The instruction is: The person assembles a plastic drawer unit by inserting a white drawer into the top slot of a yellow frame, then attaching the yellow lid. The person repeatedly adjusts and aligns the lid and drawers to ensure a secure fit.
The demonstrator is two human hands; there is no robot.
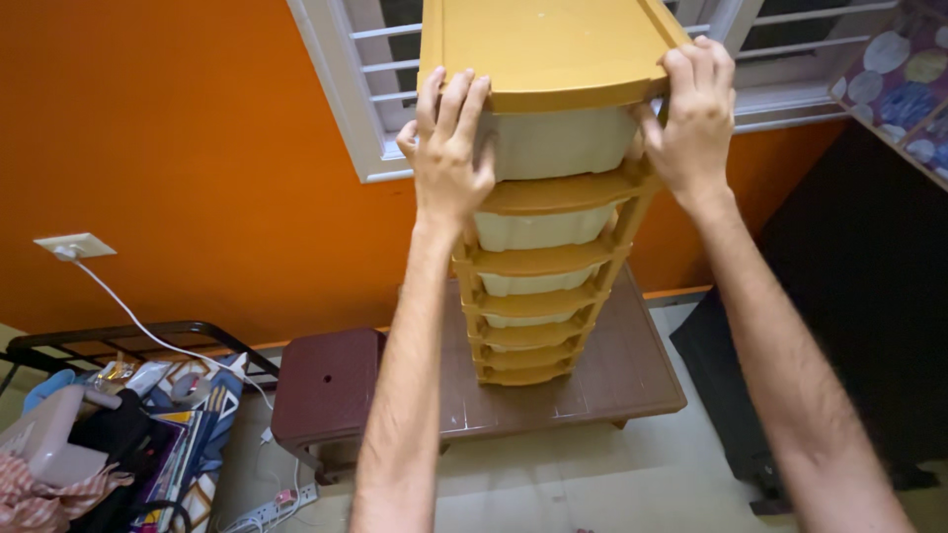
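Note:
A tall plastic drawer tower (538, 259) with a mustard-yellow frame and cream drawers stands on a low brown table (612, 380). Its flat yellow top (548, 44) reaches up near the camera. My left hand (446, 148) grips the top's front left corner, fingers curled over the rim. My right hand (693, 114) grips the front right corner the same way, thumb against the side post. Both arms stretch up from the bottom of the view.
An orange wall with a white barred window (360, 89) lies behind the tower. A dark red stool (326, 390) stands left of the table. A cluttered metal rack (109, 434), a wall socket with a white cable (74, 247) and a floor power strip (272, 510) are at left. Dark furniture (869, 296) fills the right.

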